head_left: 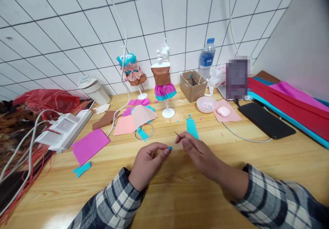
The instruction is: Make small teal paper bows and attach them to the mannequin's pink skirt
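One tiny blue scrap (170, 148) sits pinched in my left grip (149, 163) over the worktop (177, 203); my right grip (199, 153) holds a thin dark stick (176, 133), just apart; I'd pinch lightly, steadily

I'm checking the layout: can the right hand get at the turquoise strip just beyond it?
Probably yes: the turquoise strip lies just past the right hand, and nothing seems to stand between them. That hand holds a thin dark stick, though, which might hamper the grip.
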`<act>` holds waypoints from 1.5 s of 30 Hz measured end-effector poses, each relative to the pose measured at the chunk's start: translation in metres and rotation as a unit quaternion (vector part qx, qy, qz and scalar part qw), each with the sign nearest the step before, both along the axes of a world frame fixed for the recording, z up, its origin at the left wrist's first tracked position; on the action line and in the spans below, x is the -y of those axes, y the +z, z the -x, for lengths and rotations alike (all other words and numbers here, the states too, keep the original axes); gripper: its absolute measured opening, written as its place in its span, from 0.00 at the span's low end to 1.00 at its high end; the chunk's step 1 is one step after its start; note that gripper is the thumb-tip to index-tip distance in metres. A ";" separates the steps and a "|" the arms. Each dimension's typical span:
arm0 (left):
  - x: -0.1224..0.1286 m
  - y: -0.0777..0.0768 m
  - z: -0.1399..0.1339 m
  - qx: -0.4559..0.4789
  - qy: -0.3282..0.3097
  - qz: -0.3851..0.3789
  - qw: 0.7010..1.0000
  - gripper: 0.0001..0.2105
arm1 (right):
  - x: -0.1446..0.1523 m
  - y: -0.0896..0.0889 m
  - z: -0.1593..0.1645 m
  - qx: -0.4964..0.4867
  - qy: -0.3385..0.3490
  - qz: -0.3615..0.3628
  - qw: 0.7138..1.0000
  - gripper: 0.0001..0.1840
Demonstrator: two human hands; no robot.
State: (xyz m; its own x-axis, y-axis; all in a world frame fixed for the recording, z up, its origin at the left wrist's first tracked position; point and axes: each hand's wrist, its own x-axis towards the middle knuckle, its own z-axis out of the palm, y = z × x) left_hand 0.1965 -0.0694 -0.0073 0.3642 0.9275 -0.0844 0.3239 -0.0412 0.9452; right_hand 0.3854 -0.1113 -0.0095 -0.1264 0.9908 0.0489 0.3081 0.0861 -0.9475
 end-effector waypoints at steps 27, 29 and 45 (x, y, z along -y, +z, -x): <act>0.000 -0.001 0.001 0.051 0.049 -0.007 0.997 0.08 | 0.009 0.001 0.009 0.167 0.110 0.024 0.979 0.14; 0.000 -0.001 0.001 0.044 0.052 -0.023 0.997 0.08 | 0.009 0.000 0.008 0.168 0.109 0.029 0.979 0.14; 0.001 -0.005 -0.002 0.033 0.001 -0.011 0.999 0.08 | 0.008 0.000 0.008 0.177 0.108 0.021 0.978 0.15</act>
